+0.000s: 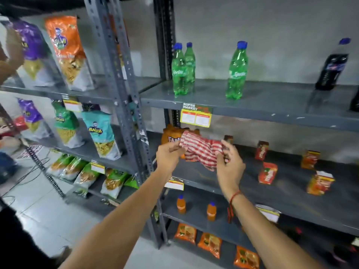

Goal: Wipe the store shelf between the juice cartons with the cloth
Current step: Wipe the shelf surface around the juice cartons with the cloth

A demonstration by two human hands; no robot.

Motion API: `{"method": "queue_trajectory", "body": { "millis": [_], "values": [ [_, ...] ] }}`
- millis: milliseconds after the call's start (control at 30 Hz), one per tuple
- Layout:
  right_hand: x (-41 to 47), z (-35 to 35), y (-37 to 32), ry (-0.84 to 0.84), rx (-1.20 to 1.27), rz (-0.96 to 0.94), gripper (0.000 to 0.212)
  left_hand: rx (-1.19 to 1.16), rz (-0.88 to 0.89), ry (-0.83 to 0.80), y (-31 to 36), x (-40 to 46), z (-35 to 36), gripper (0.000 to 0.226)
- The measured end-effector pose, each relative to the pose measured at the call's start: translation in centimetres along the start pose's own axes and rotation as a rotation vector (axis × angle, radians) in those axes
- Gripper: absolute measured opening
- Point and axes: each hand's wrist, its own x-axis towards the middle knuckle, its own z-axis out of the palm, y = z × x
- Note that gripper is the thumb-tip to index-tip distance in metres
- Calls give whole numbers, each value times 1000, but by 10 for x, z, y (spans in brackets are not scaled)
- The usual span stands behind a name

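Read "Sprite" on green bottles (179,71) on upper shelf; same word on lone green bottle (236,73) further right. Shelf tag (196,114) below them said "SUPER MARKET"; its small print was unreadable to me. Orange pack (171,135) behind cloth showed only "FA". Snack bags, juice cartons, dark bottle: print too blurred for me.

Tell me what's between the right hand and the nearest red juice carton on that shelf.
Head view: only bare grey shelf lies between the right hand, which grips the cloth, and the nearest juice carton.
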Motion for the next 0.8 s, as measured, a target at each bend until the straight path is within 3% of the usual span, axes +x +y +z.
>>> {"method": "queue_trajectory", "body": {
  "millis": [133,300,433,533,633,733,800],
  "values": [
    [-2,44,59,-74,-87,68,38,109,-66,0,-61,39,-4,17],
    [2,81,126,-163,-190,162,46,303,-198,-14,-144,86,-4,40],
    [3,96,157,-238,-318,207,50,358,-271,-70,-192,107,-3,24],
    [0,100,173,-299,-355,221,50,363,-242,-44,-214,115,-1,40],
    [2,99,184,-369,-401,239,51,491,-196,-104,-219,118,1,16],
    [4,96,186,-478,-581,171,54,559,-193,-169,-221,127,-4,8],
    [6,94,183,-490,-703,23,55,560,-231,-176,-219,132,-10,15]
  ]
}}
